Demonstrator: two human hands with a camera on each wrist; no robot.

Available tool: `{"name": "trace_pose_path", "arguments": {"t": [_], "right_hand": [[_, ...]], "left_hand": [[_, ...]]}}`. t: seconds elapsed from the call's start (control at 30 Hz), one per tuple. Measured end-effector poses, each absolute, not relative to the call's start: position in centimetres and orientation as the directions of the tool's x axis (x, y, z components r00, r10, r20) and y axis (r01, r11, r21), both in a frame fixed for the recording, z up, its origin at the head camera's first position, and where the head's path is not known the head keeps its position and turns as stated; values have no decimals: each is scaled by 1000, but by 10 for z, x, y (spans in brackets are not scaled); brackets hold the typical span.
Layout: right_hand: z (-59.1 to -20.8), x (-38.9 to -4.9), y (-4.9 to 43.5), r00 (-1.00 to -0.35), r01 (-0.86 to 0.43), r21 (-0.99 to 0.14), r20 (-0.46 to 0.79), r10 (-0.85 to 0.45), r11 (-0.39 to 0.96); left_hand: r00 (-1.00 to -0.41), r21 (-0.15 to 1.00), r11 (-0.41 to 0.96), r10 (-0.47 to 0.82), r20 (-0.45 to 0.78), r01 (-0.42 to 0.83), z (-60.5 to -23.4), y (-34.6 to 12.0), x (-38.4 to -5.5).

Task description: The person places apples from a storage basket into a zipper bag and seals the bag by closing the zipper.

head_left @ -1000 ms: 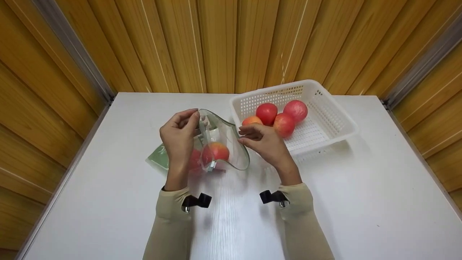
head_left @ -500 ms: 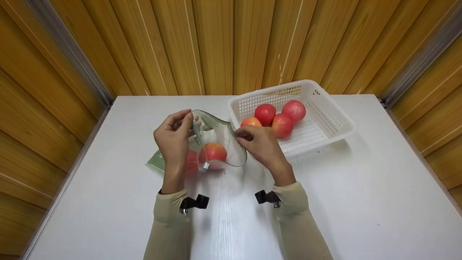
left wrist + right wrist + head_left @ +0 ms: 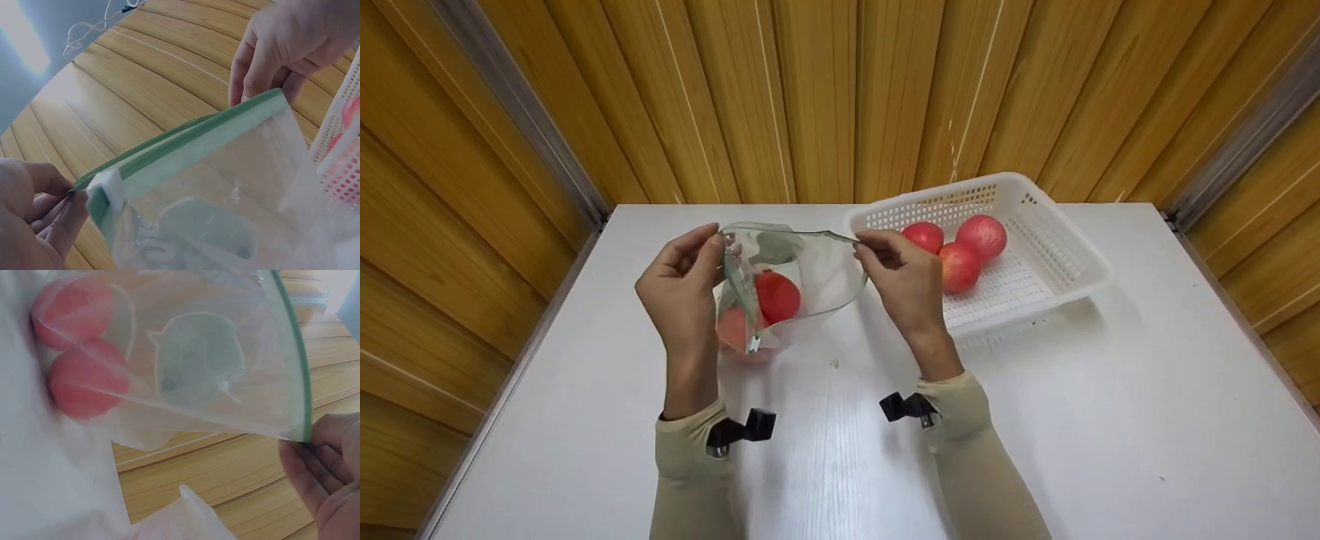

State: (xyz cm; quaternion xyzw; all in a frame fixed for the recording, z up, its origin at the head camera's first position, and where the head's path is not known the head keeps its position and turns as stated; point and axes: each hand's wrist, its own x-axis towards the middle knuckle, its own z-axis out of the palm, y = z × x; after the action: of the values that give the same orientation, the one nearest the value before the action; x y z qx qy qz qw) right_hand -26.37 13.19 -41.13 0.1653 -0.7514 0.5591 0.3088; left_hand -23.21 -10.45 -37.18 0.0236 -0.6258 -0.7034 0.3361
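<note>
A clear zip bag [image 3: 829, 277] with a green-edged mouth is stretched between both hands. My left hand [image 3: 682, 281] pinches one end of the mouth between thumb and fingers, right by the white slider [image 3: 107, 188]. At the opposite corner, my right hand [image 3: 906, 281] pinches the green edge [image 3: 301, 382]. Two red apples lie in the bottom of the bag; the right wrist view shows the nearer apple [image 3: 89, 378] and the other apple [image 3: 73, 312] through the plastic. A pale green printed shape [image 3: 199, 357] marks the bag's side.
To the right stands a white perforated basket [image 3: 1057, 240] holding red apples [image 3: 981, 237], partly covered by my right hand in the head view. Both stand on a white table [image 3: 1110, 420] backed by a wood-panelled wall [image 3: 817, 97].
My left hand has moved left with the bag. The right hand's fingers, first beside the edge, now pinch it, and the mouth is drawn wider. The apples inside have shifted.
</note>
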Motion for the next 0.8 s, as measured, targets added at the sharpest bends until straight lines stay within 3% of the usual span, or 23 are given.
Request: {"name": "trace_pose_path", "arguments": {"t": [0.13,0.27,0.5,0.8], "right_hand": [[-410,-264,132,-711,-634,-706,693,123,317],[-412,-267,135,-731,-592,-726,666,145,351],[-420,-273,142,-808,-485,-790,569,152,376],[-426,-275,151,-848,-440,-825,512,138,354]], "left_hand": [[-733,863,-18,-538,417,504,-367,-100,-228],[-727,856,30,-513,457,516,-367,-93,-229],[-787,874,128,-389,479,469,-376,-85,-234],[-866,904,189,-269,423,383,-382,-78,-236]]}}
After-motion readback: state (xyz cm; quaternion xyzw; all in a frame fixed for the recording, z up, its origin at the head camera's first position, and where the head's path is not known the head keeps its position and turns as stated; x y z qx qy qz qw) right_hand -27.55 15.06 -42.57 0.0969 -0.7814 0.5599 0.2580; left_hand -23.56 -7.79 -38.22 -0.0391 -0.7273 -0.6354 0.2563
